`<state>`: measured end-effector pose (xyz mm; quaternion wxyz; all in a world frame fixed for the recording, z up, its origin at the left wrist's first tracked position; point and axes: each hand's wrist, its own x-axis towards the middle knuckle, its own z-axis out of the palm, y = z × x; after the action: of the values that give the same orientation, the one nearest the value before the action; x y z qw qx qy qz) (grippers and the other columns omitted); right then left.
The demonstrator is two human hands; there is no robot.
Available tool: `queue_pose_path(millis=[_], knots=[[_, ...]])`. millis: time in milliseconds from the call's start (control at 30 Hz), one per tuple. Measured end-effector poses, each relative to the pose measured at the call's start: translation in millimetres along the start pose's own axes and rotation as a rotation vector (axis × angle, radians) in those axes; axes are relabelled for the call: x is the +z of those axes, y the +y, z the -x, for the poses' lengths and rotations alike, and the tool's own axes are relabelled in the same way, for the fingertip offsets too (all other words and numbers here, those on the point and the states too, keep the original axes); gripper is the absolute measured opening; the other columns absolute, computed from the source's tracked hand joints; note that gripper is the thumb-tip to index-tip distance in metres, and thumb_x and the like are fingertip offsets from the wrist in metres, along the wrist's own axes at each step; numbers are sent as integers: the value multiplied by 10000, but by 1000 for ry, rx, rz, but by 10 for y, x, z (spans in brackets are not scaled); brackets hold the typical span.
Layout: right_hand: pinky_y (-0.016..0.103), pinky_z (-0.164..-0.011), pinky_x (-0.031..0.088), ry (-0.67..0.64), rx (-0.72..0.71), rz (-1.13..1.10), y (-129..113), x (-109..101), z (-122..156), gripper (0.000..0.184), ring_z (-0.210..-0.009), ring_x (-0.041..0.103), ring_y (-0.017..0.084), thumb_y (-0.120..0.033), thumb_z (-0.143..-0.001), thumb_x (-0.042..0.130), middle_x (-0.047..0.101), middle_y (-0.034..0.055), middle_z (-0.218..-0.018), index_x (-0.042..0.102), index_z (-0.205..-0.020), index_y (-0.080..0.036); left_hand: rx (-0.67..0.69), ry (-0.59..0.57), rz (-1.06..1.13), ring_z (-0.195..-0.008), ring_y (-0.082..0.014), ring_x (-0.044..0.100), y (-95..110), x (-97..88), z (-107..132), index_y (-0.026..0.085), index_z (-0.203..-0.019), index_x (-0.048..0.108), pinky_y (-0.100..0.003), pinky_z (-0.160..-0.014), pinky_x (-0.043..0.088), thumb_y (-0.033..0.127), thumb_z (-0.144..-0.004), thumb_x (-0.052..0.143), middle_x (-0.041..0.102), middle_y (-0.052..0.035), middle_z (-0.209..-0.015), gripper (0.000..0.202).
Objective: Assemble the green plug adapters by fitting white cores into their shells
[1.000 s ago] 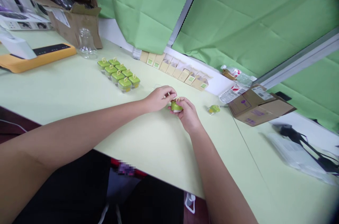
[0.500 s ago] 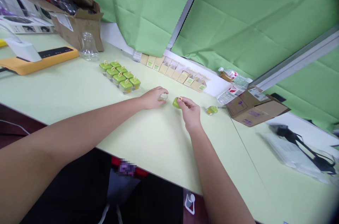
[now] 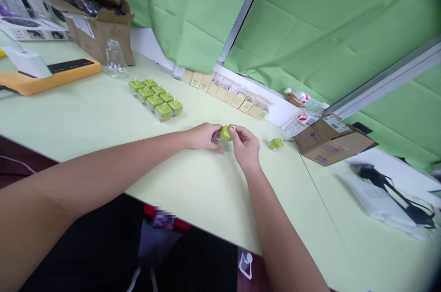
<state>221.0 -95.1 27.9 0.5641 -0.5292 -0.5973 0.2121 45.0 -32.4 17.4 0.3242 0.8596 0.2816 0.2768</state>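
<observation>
My left hand (image 3: 206,136) is closed around a small clear plastic container (image 3: 219,139) in the middle of the table. With finger and thumb, my right hand (image 3: 245,144) pinches the pale loop of a green lid (image 3: 226,133), which sits at the container's top; I cannot tell whether it is seated. To the right stands a separate small container with a green lid (image 3: 276,144). On the left, several green-lidded clear containers (image 3: 155,100) stand close together in rows.
A row of small cardboard boxes (image 3: 225,93) lines the back. Plastic bottles (image 3: 303,112) and a carton (image 3: 327,140) stand at the right. An orange power strip (image 3: 69,72), a clear bottle-shaped piece (image 3: 115,60) and an open cardboard box (image 3: 98,37) are at the left.
My left hand has moved slightly right and down with the clear container, and my right hand has shifted slightly left. The green lid, formerly apart, is now at the container's top.
</observation>
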Motion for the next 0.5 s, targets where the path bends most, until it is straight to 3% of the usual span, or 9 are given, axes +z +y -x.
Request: queue_pose_path(millis=[267, 500], knots=[[369, -843, 562, -153, 0, 114, -1, -2, 10, 292, -901, 711, 226, -471, -851, 663, 775, 54, -973, 770, -955, -219, -12, 9, 39, -804, -174, 609, 22, 4, 4, 183, -1055, 609, -273, -684, 435, 449, -623, 818, 660, -14, -923, 548], [376, -862, 555, -129, -30, 204, -89, -64, 8, 270, -877, 705, 223, -456, -865, 648, 774, 51, -957, 770, -934, -225, 9, -5, 57, -725, -155, 568, 4, 10, 5, 190, -980, 602, -266, -634, 401, 475, -630, 808, 623, 4, -833, 496]])
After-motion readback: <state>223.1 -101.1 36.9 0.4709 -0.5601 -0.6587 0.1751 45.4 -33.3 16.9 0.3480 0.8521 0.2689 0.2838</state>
